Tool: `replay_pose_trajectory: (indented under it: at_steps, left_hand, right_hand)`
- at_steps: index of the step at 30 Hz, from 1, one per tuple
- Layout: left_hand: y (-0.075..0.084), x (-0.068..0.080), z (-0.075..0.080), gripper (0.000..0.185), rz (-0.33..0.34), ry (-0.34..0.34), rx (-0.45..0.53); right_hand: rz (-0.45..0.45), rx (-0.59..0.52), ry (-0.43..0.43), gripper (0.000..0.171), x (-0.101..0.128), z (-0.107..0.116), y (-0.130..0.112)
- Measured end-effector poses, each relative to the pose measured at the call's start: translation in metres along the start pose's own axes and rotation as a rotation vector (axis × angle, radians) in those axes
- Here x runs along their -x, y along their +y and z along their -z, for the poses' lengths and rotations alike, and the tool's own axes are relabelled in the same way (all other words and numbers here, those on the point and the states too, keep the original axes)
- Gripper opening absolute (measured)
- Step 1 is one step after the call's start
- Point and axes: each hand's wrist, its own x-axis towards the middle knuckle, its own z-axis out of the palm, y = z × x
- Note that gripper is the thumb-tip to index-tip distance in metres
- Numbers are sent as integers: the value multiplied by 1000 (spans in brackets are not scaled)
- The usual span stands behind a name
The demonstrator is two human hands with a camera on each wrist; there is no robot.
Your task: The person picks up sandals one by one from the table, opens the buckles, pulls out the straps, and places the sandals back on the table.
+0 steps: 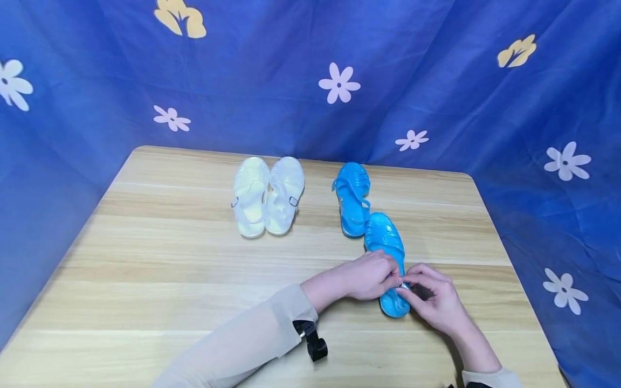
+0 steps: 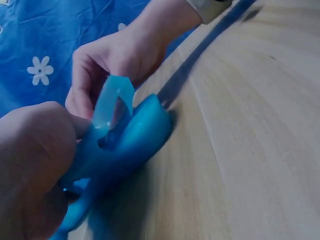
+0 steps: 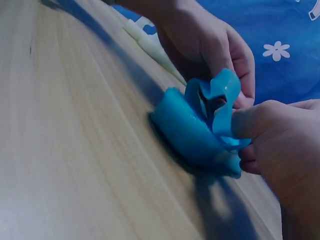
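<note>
Lying leftmost on your wooden table (image 1: 160,258): a white sandal pair (image 1: 267,195); next, one blue sandal (image 1: 352,198). Nearer you, your left hand (image 1: 368,277) and right hand (image 1: 434,299) both pinch the near blue sandal's (image 1: 385,240) strap (image 3: 220,100), fingers curled.

— Where could a hand pass on the wooden table (image 1: 160,280)?

— Across the wide bare left half and the near edge. The white sandal pair (image 1: 267,195) stands mid-back, with a bare lane between it and the far blue sandal (image 1: 352,198).

— And on the right?

— Crowded: the left hand (image 1: 371,276) and right hand (image 1: 434,302) meet over the near blue sandal (image 1: 388,253), which touches the far one. The blue floral cloth (image 1: 310,70) walls in back and sides.
</note>
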Motion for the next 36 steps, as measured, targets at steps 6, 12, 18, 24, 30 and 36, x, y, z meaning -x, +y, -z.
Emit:
replay_pose_trajectory:
  at_steps: [6, 12, 18, 24, 30, 36]
  left_hand:
    - [2, -1, -2, 16, 32, -10, -31]
    - [1, 3, -3, 14, 28, -7, 6]
    - [-3, 7, -4, 13, 41, 16, 96]
    - [-5, 8, -3, 12, 60, 27, 175]
    - [-6, 9, -7, 13, 61, 80, 239]
    - [-6, 14, -10, 27, 38, 150, 187]
  right_hand:
    - [50, -23, 29, 45, 1, -2, 4]
    - [131, -60, 45, 37, -5, -4, 6]
    - [120, -166, 67, 41, -8, -2, -2]
    - [56, -182, 68, 42, -11, 1, -13]
    - [6, -202, 41, 46, -13, 2, -17]
    - [-92, -113, -29, 42, -9, 7, -8]
